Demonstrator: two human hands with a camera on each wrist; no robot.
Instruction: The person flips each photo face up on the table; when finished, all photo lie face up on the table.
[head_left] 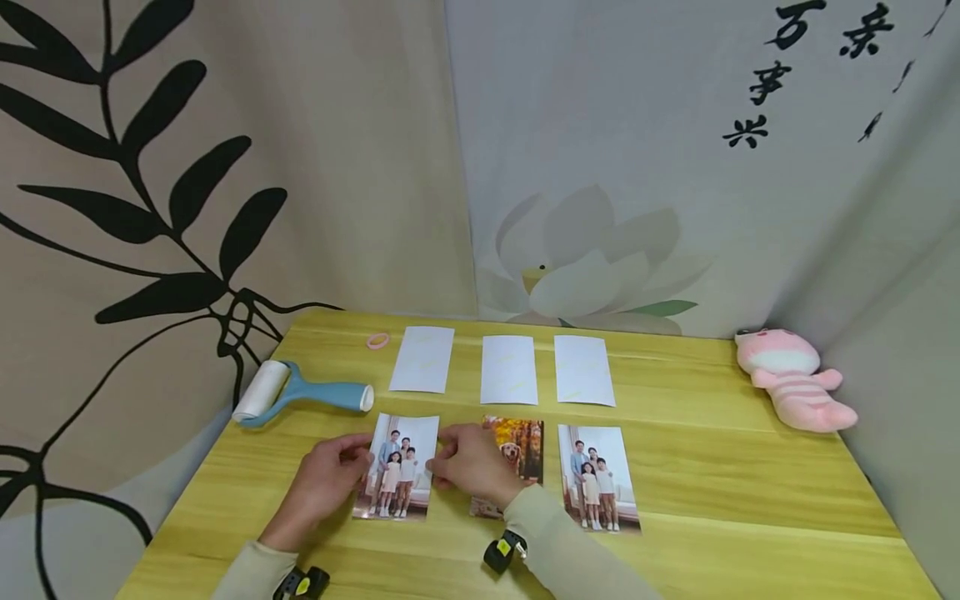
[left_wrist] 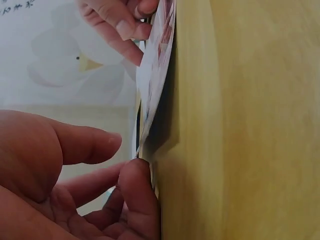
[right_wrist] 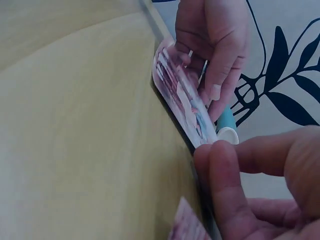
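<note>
A glossy family photo [head_left: 396, 467] lies between my two hands at the front left of the table, and the wrist views show it tilted with a shadow beneath. My right hand [head_left: 476, 462] pinches its right edge between thumb and fingertips. On the opposite side, my left hand [head_left: 318, 483] touches the left edge with an index fingertip [left_wrist: 134, 172], its thumb held apart from the print. Partly covered by my right hand is a photo of a dog among autumn leaves [head_left: 528, 446]. Another family photo [head_left: 600, 479] lies to the right of that.
Behind the photos lie three white cards [head_left: 422, 358] in a row. A blue-handled lint roller [head_left: 330, 395] rests at the left edge, near a small pink ring [head_left: 370, 342]. A pink plush toy [head_left: 795, 379] lies at the far right. Printed curtains [head_left: 375, 167] hang behind the wooden table [head_left: 750, 517].
</note>
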